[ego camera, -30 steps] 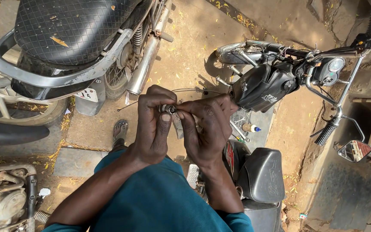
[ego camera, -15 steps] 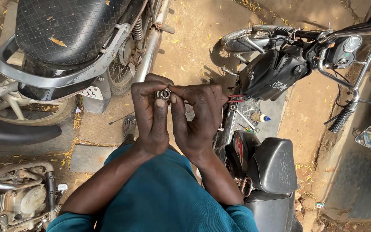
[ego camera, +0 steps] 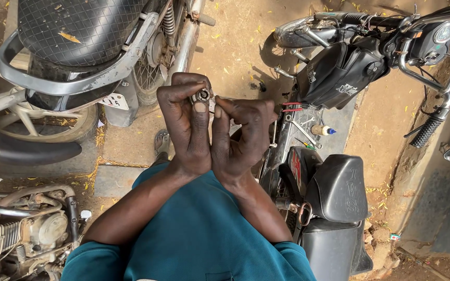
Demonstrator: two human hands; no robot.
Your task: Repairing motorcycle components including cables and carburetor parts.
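Metal fitting [ego camera: 202,96], small and round, at 12 o'clock of the left hand [ego camera: 186,125], pinched tight between thumb and fingertips. Right hand [ego camera: 243,136] presses alongside, wrists touching, fingers curled toward the fitting; what it holds, cannot tell. Risk: a slip drops the fitting onto the sandy ground [ego camera: 235,41], between the motorcycles, hard to find.

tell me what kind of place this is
Likely an open-air motorbike repair spot. Motorbikes stand on bare dirt: one at upper left, another on the right, and an engine at lower left. The left hand and right hand hold a small metal part.
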